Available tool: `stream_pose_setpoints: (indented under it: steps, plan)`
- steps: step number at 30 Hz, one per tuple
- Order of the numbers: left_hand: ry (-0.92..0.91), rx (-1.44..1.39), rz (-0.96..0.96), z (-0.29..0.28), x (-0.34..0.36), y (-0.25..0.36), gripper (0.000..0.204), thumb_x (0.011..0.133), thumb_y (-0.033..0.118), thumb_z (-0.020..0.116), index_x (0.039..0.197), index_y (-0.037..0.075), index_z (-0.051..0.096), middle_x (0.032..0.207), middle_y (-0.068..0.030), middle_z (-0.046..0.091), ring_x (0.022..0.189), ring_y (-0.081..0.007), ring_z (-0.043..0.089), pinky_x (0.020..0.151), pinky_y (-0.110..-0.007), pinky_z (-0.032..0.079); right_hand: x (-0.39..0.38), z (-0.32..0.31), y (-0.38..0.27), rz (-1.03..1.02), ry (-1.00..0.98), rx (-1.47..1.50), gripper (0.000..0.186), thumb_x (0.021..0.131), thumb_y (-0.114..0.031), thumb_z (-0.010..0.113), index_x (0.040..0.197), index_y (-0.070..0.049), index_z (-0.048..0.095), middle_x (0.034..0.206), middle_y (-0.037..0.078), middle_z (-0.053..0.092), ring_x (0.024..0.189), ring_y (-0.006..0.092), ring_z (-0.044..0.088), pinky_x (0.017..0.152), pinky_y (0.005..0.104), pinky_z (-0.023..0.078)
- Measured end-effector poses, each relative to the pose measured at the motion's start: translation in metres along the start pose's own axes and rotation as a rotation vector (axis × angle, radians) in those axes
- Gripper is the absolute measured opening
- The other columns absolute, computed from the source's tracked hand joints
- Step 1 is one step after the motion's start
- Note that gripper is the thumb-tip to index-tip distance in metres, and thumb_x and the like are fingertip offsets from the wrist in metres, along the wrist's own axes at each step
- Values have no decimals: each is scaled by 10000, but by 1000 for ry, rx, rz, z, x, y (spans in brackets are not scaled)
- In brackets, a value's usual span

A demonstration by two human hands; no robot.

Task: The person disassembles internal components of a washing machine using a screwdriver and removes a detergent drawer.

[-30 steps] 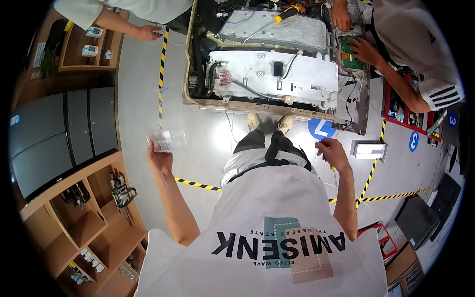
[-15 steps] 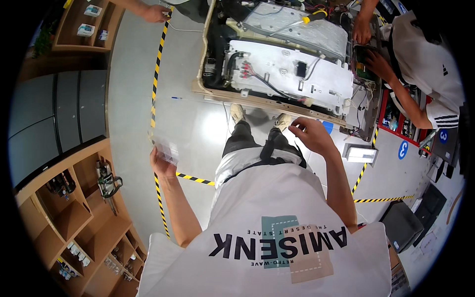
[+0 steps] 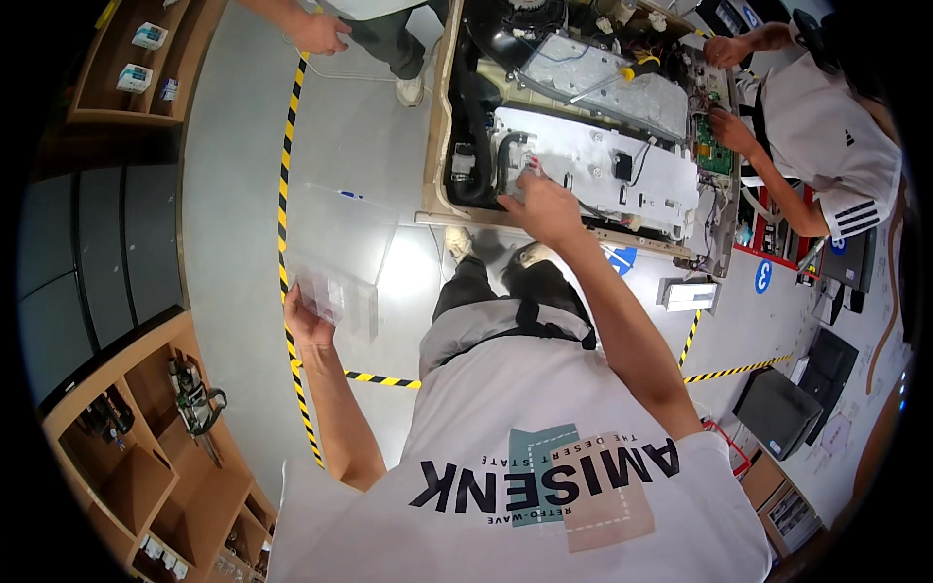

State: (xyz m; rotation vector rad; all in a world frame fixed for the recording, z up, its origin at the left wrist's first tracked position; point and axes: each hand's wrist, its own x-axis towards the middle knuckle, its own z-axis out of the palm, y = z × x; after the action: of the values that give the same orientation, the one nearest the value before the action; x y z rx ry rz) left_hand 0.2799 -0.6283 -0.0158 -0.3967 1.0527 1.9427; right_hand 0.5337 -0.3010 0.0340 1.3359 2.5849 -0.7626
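My left hand [image 3: 309,321] is closed on the edge of a clear plastic compartment box [image 3: 352,303], whose transparent lid [image 3: 340,228] stands open on the far side. What the box holds, if anything, is too faint to tell. My right hand [image 3: 546,209] reaches over the near edge of an opened appliance [image 3: 432,175]. Its thumb and forefinger are apart, by the red-tipped wires [image 3: 534,162] at the left of the white metal panel [image 3: 593,165]; nothing shows between them. A screwdriver with a yellow and black handle [image 3: 639,68] lies farther back on the silvery cover.
A co-worker [image 3: 826,136] at the right has both hands by a green circuit board [image 3: 714,146]. Another person's hand [image 3: 321,34] and shoe show at the far left. Wooden shelving [image 3: 146,437] lines the left side. A blue pen [image 3: 351,195] lies on the floor.
My right hand has moved forward and left, from before the appliance to the red-tipped wires. The box's lid now shows spread open. The other person's leg has come into view.
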Motion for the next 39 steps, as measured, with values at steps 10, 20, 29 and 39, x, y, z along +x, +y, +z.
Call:
stream_pose_setpoints:
  steps: [10, 20, 29, 39]
  plan:
    - [28, -26, 8, -1, 2, -5, 410, 836, 273, 578, 1188, 62, 565, 1151, -64, 615, 1061, -258, 577, 896, -404, 478, 33, 19, -10, 111, -115, -6, 351, 796, -342, 670, 885, -3, 652, 906, 212, 657, 926, 362, 621, 837, 430, 486]
    - [-84, 64, -50, 61, 24, -24, 381, 828, 272, 595, 1159, 83, 582, 1074, -52, 637, 966, -236, 608, 805, -388, 512, 19, -14, 12, 21, -185, 109, 305, 819, -307, 645, 901, -13, 665, 932, 181, 668, 972, 338, 616, 836, 421, 484]
    - [-338, 266, -289, 205, 47, -125, 360, 828, 157, 645, 1173, 115, 546, 1109, -67, 598, 1013, -213, 592, 888, -368, 484, -32, -29, 129, 191, -53, 417, 312, 836, -324, 582, 919, -43, 691, 873, 169, 678, 853, 358, 635, 788, 418, 490]
    - [-147, 339, -324, 235, 40, -225, 224, 928, 156, 556, 1133, 77, 508, 1078, -104, 621, 976, -208, 618, 828, -377, 535, -76, -25, 182, 337, 67, 581, 301, 838, -295, 610, 954, -25, 672, 873, 182, 673, 859, 345, 639, 771, 398, 491]
